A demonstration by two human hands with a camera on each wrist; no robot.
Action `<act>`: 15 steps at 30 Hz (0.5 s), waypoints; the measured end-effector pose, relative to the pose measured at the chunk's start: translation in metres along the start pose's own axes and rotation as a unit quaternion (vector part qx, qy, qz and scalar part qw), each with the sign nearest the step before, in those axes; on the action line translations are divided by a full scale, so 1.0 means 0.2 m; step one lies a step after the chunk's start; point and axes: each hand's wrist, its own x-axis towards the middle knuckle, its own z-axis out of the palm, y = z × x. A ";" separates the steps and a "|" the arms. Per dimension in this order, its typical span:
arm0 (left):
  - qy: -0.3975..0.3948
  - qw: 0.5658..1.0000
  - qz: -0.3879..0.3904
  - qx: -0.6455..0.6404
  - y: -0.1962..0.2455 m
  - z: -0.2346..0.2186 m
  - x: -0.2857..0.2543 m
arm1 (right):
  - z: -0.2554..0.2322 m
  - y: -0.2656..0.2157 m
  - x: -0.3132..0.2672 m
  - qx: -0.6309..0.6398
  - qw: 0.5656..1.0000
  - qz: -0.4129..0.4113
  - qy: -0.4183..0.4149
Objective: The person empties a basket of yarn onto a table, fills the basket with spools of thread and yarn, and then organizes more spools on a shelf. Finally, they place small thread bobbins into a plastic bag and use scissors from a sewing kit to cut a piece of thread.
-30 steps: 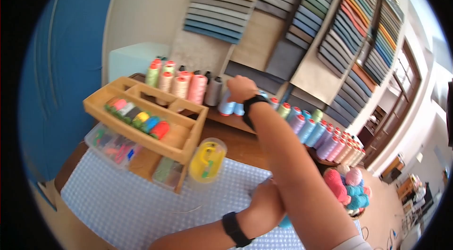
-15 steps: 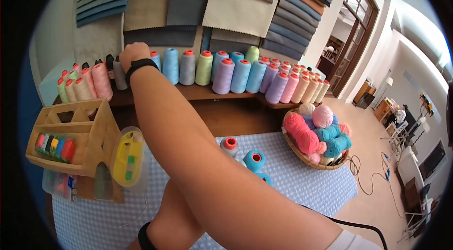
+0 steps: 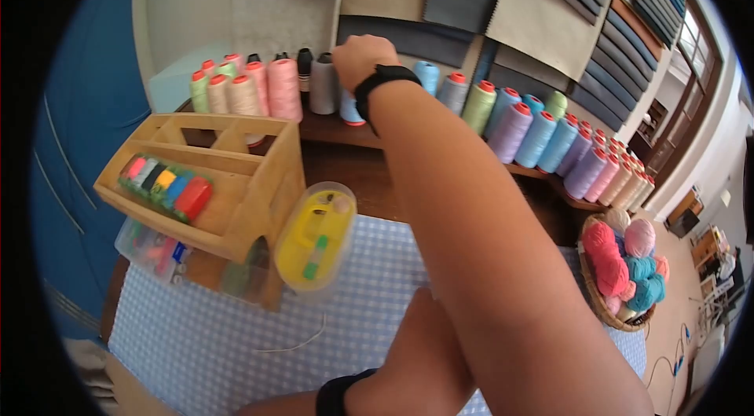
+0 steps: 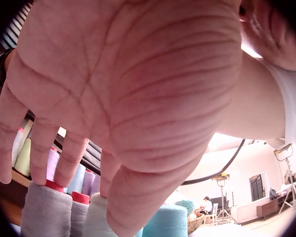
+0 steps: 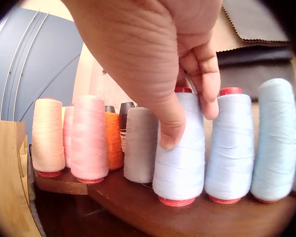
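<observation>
Your right hand [image 5: 143, 59] is clamped, thumb and fingers, round the pale-blue, red-based thread cone [image 5: 180, 168], upright on the brown wooden shelf [image 5: 133, 202], grip apparently made, lift not yet; your left hand [image 4: 89, 84], fingers apart, hangs by grey thread cones [image 4: 47, 210].

Shelf [image 5: 227, 217]: smooth brown wood, slight gloss. Cones [image 5: 180, 148]: matt wound thread, red glossy bases.

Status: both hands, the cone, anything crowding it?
Right hand grips pale blue, red-based thread cone at dark wooden shelf. Left hand open, fingers pointing down by grey thread cone. Crowding: second pale blue cone close alongside.
</observation>
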 end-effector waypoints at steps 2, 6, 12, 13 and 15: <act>-0.016 1.000 0.022 -0.003 -0.04 -0.04 -0.07 | -0.01 0.01 0.00 -0.010 1.000 0.000 -0.011; -0.056 0.996 0.074 -0.009 -0.07 -0.06 -0.23 | -0.03 0.02 -0.02 -0.032 0.999 0.006 -0.043; -0.123 0.979 0.163 -0.014 -0.08 -0.03 -0.52 | 0.03 0.04 0.01 -0.029 0.998 0.015 -0.044; -0.134 0.975 0.177 -0.015 -0.08 -0.02 -0.57 | 0.03 0.04 0.01 -0.028 0.998 0.019 -0.046; -0.157 0.966 0.207 -0.016 -0.07 0.00 -0.67 | 0.04 0.04 0.01 -0.028 0.999 0.019 -0.039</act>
